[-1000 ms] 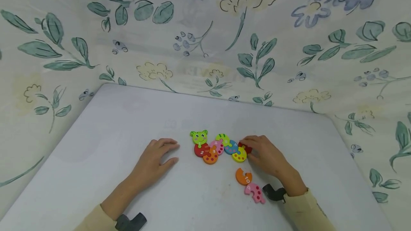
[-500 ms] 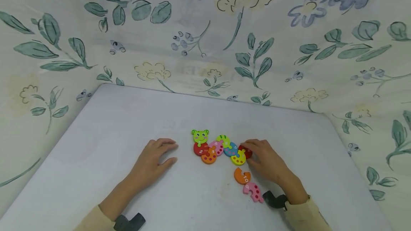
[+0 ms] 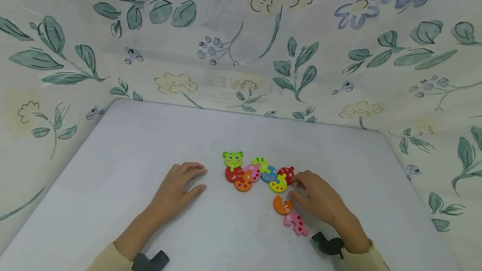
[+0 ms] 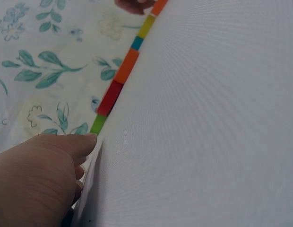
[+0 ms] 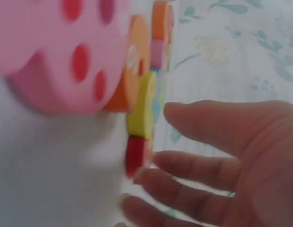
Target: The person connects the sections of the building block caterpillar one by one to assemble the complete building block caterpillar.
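A caterpillar puzzle lies on the white table [image 3: 169,133]: a green smiling head piece [image 3: 234,159] at its left end, then joined numbered pieces, among them red 2 [image 3: 233,175], orange 3 [image 3: 243,184] and yellow [image 3: 278,185], up to red 8 [image 3: 288,174] at the right. My right hand [image 3: 318,195] is just right of the red 8, fingers parted and holding nothing; whether a fingertip touches that piece I cannot tell. Nearer me lie the orange 10 piece [image 3: 280,206] and the pink 9 piece [image 3: 296,224]. My left hand [image 3: 183,187] rests on the table left of the puzzle, holding nothing.
Cloth with a leaf and flower print [image 3: 226,53] hangs behind the table and at its sides. Black wrist devices [image 3: 328,244] sit at both cuffs, close to the tabletop.
My right hand has let go of the red 8 piece and drawn back a little to the right and toward me. The left hand has stayed in place.
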The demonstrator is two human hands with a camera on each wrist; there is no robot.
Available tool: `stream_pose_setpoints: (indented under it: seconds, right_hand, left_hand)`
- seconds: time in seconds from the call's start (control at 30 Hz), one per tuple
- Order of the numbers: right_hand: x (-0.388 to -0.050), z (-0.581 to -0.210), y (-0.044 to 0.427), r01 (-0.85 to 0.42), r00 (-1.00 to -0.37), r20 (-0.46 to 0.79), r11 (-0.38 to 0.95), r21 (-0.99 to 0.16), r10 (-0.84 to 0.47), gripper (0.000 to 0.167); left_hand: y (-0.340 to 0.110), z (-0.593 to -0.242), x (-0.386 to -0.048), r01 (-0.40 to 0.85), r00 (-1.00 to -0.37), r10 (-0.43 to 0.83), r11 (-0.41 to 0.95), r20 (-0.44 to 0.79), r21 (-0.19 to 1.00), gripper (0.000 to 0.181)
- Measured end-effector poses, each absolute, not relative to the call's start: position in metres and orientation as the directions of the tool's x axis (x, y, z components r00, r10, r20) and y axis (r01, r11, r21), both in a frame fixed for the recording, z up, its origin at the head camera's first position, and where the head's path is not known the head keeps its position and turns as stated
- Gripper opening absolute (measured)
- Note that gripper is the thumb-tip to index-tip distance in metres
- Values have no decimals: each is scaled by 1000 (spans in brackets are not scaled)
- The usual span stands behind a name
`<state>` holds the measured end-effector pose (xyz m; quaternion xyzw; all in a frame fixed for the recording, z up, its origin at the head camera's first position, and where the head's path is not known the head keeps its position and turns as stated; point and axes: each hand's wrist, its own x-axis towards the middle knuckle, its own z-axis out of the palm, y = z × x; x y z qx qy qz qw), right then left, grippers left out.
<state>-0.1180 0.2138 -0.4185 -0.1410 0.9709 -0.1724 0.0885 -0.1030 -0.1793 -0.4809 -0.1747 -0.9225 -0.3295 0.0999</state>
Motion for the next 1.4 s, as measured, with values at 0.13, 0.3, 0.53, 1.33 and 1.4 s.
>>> stream_pose_setpoints:
  seconds: [0.13,0.3,0.53,1.33,1.4]
  right_hand:
    - [-113,-414,207,-136,-936,-254,914,-381,-245,26]
    - [-108,-414,200,-107,-905,-343,914,-390,-252,36]
    - [-98,-407,199,-43,-873,-437,928,-371,-215,64]
    - [-61,-409,208,-215,-881,-372,947,-237,-293,55]
    - [-60,-408,213,-212,-887,-354,942,-260,-297,53]
  left_hand:
    - [-180,-481,-102,379,-923,252,722,289,579,46]
    - [-180,-482,-102,375,-925,248,722,289,581,46]
    - [-179,-483,-103,383,-922,256,713,290,588,45]
    - [-181,-484,-104,390,-918,253,706,304,591,45]
    - [-181,-485,-104,395,-916,256,705,308,589,45]
